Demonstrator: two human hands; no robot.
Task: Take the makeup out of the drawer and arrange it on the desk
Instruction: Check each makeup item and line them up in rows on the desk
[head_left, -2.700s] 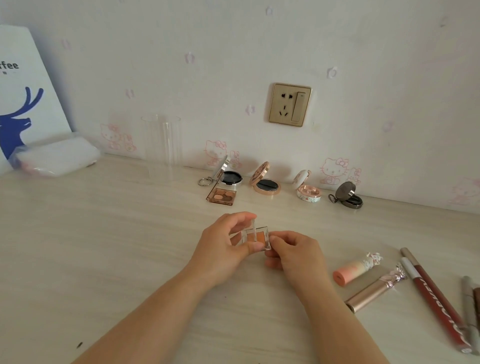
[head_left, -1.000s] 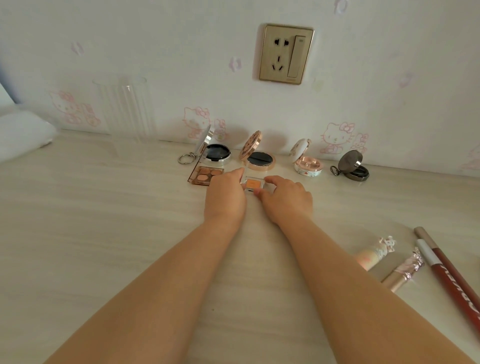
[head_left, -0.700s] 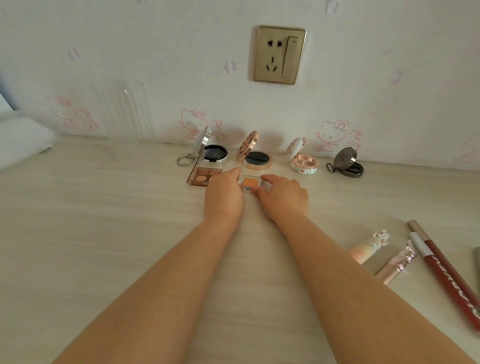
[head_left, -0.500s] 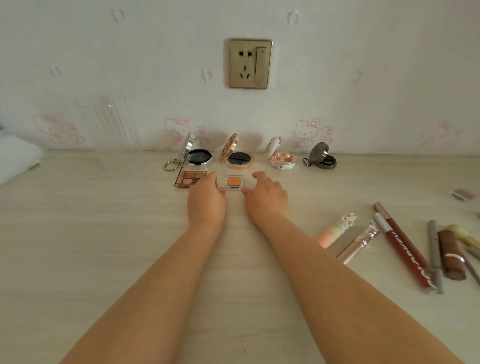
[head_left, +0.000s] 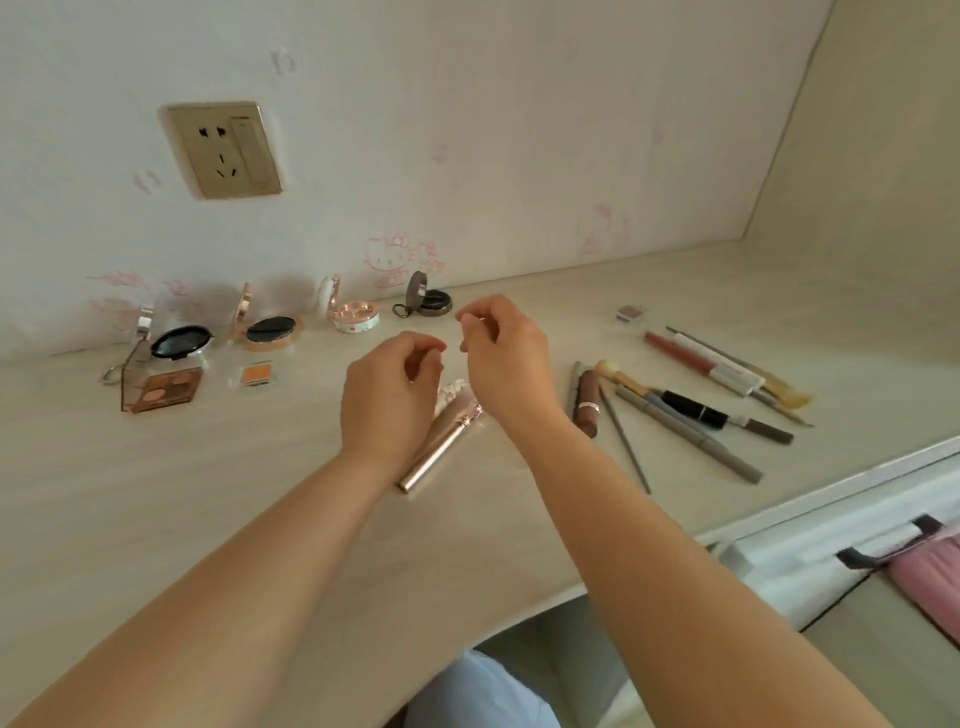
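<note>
While both hands hang above the desk (head_left: 218, 499), neither one holds anything. The left hand (head_left: 389, 400) has its fingers loosely curled, with thumb and fingertips near each other but not pinching. The right hand (head_left: 506, 364) is a little higher and also loosely curled, empty. Under and between the two hands lies a rose-gold tube (head_left: 439, 452), partly covered by the left wrist.

At the back by the wall stand four open compacts in a row: a silver compact (head_left: 179, 340), a gold compact (head_left: 270, 332), a white compact (head_left: 353, 317) and a dark compact (head_left: 431, 301). In front of them lie a brown eyeshadow palette (head_left: 163, 389) and, just beside it, a small orange blush pan (head_left: 255, 374).

To the right of the hands, a brown lipstick (head_left: 587, 402) and several pencils and brushes (head_left: 691, 410) lie close together. A wall socket (head_left: 223, 150) is above the compacts.
</note>
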